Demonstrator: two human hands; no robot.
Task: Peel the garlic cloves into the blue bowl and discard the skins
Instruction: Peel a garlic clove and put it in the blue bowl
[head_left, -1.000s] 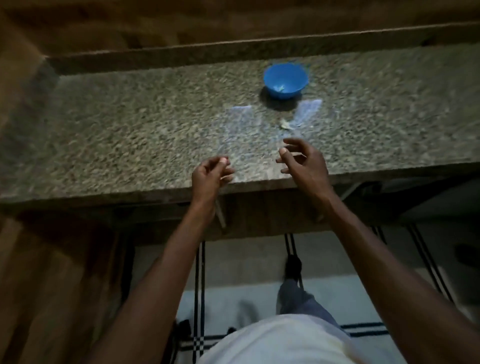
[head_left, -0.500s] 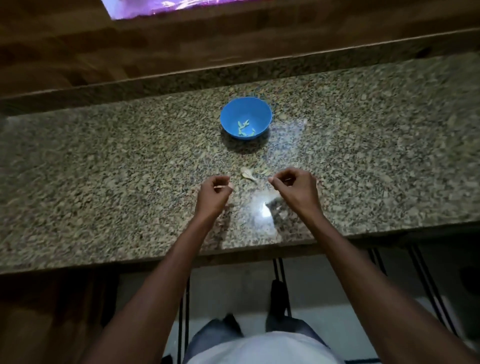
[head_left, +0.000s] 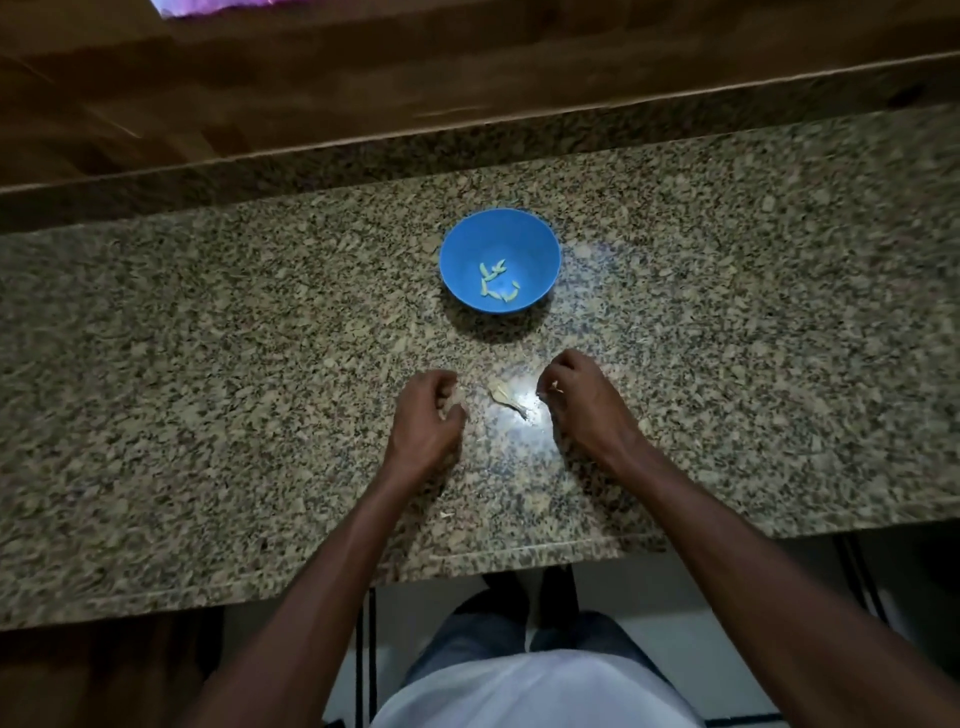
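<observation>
One round blue bowl (head_left: 500, 260) of smooth plastic sits on the speckled granite counter (head_left: 208, 364); inside it lie roughly six small pale peeled garlic cloves (head_left: 497, 281), curved and slender. Nearer the counter's front edge, the left hand (head_left: 427, 422) rests with fingers curled inward, though what it holds, if anything, cannot be told. Just to its right, one papery, pale garlic piece (head_left: 505, 396) with a thin stalk lies on the stone, between both hands. The right hand (head_left: 581, 402) pinches a tiny pale skin scrap (head_left: 555, 386) at its fingertips.
</observation>
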